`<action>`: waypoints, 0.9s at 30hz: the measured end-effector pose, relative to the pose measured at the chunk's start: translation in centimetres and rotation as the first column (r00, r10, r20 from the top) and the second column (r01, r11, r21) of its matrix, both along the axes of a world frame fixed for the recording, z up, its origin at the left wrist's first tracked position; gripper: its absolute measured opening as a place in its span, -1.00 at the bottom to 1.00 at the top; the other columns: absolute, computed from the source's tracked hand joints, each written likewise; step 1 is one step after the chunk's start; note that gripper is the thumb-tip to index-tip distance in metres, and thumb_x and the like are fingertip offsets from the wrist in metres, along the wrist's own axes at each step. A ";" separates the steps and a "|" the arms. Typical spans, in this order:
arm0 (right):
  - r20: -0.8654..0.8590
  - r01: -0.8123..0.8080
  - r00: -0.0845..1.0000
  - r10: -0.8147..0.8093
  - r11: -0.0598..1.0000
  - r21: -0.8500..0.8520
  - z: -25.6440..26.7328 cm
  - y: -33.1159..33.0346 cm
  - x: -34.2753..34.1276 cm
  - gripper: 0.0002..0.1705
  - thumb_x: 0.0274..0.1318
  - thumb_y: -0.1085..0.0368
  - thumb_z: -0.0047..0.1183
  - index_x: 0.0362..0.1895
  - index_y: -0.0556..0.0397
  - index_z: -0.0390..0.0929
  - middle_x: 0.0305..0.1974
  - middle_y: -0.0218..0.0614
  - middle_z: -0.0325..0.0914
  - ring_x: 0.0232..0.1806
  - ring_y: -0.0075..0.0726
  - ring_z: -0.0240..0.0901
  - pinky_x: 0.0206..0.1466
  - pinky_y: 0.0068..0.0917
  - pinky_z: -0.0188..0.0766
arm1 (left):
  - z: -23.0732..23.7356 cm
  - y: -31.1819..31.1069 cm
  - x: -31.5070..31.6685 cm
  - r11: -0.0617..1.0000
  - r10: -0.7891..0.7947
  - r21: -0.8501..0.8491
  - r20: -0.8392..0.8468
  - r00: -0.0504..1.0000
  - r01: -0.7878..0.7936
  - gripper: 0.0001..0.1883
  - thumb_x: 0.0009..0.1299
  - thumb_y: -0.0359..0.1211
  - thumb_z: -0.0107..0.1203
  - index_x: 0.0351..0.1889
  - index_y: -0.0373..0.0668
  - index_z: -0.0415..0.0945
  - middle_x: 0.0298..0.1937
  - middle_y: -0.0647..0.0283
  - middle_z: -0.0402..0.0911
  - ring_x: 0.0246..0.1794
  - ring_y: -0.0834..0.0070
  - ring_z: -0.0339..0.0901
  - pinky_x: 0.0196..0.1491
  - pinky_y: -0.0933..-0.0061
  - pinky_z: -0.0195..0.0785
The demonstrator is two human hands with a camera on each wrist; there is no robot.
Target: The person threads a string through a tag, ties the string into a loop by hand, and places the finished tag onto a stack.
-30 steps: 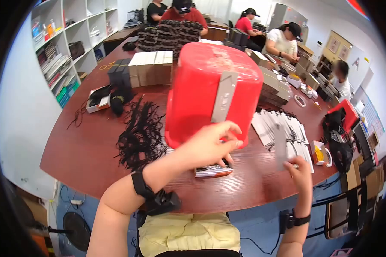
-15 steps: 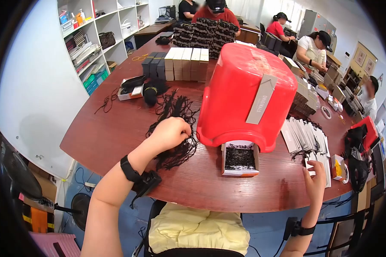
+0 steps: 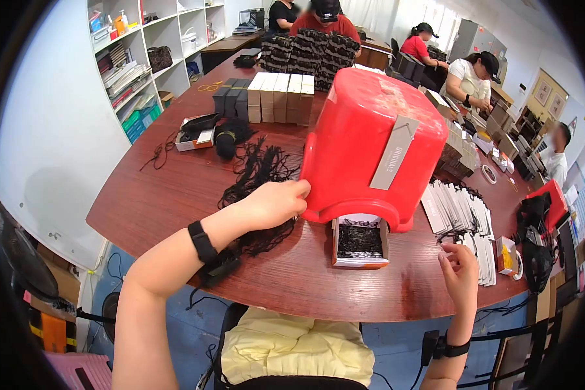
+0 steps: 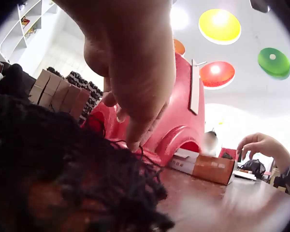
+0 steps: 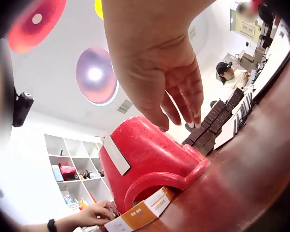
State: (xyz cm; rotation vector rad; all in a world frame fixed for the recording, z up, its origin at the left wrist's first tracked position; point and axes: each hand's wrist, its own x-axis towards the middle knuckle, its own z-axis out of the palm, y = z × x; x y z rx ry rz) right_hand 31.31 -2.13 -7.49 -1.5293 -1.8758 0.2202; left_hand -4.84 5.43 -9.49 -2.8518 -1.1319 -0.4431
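My left hand (image 3: 276,205) reaches over a heap of black cords (image 3: 257,172), at the lower left edge of an upturned red plastic bin (image 3: 364,149). In the left wrist view, its fingertips pinch at a thin black cord (image 4: 142,153) trailing from the heap. My right hand (image 3: 461,270) holds nothing; its fingers are loosely bent beside a spread of light grey tags (image 3: 458,208) with black cords. A grey tag (image 3: 394,153) lettered ORIGINALS lies against the bin. Under the bin's arched rim sits a small open box (image 3: 361,263) of black cords.
Stacked cards (image 3: 281,97) and a box of black items (image 3: 195,140) stand at the back left of the table (image 3: 169,208). A small box with yellow contents (image 3: 507,255) is at the right edge. Several people work across the table.
My left hand went from the small box to the cord heap, then slightly right toward the bin. My right hand let go of a grey tag by the spread and shifted a little left.
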 end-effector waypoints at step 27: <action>-0.990 -0.760 -0.040 -0.132 0.647 -0.055 0.8 0.8 -9.4 -0.77 0.09 0.25 -0.15 -0.26 0.14 0.42 -0.65 -0.47 0.32 -0.75 -0.73 0.05 -0.71 -0.80 -0.02 | 3.5 -7.7 6.9 0.958 0.039 -0.257 0.565 0.824 0.130 -0.86 0.07 -0.44 0.08 -0.39 -0.23 0.42 -0.47 0.22 0.42 -0.61 0.42 0.41 -0.53 0.49 0.27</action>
